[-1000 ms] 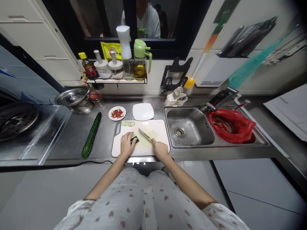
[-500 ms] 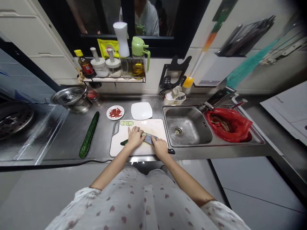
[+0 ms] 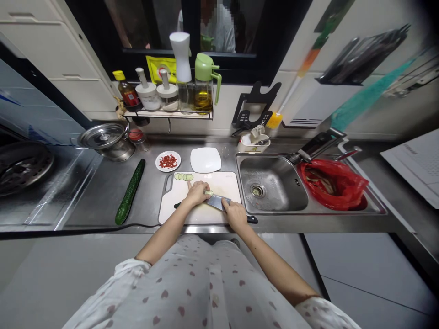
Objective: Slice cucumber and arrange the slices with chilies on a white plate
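On the white cutting board (image 3: 228, 183), my left hand (image 3: 196, 194) is closed over a cut cucumber (image 3: 177, 205). Only the cucumber's dark end shows left of my wrist, and the rest is under my hand. At my fingertips is a pale green cut piece (image 3: 208, 194); I cannot tell whether it is separate from the cucumber. My right hand (image 3: 235, 214) grips a kitchen knife (image 3: 216, 201), its broad blade pointing left beside those fingertips and its black handle end sticking out to the right. Several cucumber slices (image 3: 184, 177) overlap in a row at the board's top left.
A whole cucumber (image 3: 130, 192) lies left of the board. Behind the board are a plate of chopped red pieces (image 3: 168, 161) and a white plate (image 3: 206, 160). To the right are the sink (image 3: 274, 183) and a red bag (image 3: 332, 185). A lidded pot (image 3: 106, 139) stands back left.
The view has shifted slightly. More of the knife blade shows, a little apart from the left fingertips, and the left fingers are drawn closer together at the cut end.
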A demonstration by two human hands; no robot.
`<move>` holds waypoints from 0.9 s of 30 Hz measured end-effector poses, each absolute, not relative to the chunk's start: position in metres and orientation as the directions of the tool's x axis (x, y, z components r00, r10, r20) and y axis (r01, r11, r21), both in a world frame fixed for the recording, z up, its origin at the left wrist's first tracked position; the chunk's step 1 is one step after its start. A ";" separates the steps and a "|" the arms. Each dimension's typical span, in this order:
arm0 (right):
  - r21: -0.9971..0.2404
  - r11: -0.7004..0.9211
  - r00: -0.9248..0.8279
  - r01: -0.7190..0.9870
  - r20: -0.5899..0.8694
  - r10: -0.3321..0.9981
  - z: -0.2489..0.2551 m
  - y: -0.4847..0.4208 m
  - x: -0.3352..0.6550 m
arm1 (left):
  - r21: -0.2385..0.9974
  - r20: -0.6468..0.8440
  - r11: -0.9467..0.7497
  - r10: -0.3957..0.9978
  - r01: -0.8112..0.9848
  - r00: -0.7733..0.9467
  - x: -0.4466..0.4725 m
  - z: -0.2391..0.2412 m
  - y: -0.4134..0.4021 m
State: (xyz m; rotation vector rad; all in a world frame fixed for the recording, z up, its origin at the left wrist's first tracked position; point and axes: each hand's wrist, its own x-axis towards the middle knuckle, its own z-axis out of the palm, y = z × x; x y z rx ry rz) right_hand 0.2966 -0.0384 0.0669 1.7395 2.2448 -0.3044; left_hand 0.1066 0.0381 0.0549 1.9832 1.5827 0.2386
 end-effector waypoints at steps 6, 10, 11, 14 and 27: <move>0.036 0.186 -0.162 0.982 -0.349 0.923 0.061 -0.040 0.312 | 0.561 -0.212 0.179 0.975 0.808 -0.069 0.097 0.045 0.050; 0.027 0.140 -0.122 0.990 -0.356 0.927 0.059 -0.040 0.319 | 0.577 -0.189 0.352 0.935 0.737 -0.299 0.083 0.030 0.061; 0.024 0.135 -0.117 0.991 -0.358 0.926 0.059 -0.040 0.319 | 0.582 -0.184 0.367 0.929 0.726 -0.322 0.080 0.026 0.065; 0.016 0.125 -0.111 0.992 -0.366 0.924 0.059 -0.038 0.318 | 0.584 -0.179 0.393 0.916 0.711 -0.359 0.073 0.017 0.074; -0.011 0.095 -0.093 0.995 -0.352 0.931 0.059 -0.038 0.315 | 0.519 -0.098 0.317 0.945 0.793 -0.314 0.057 -0.002 0.080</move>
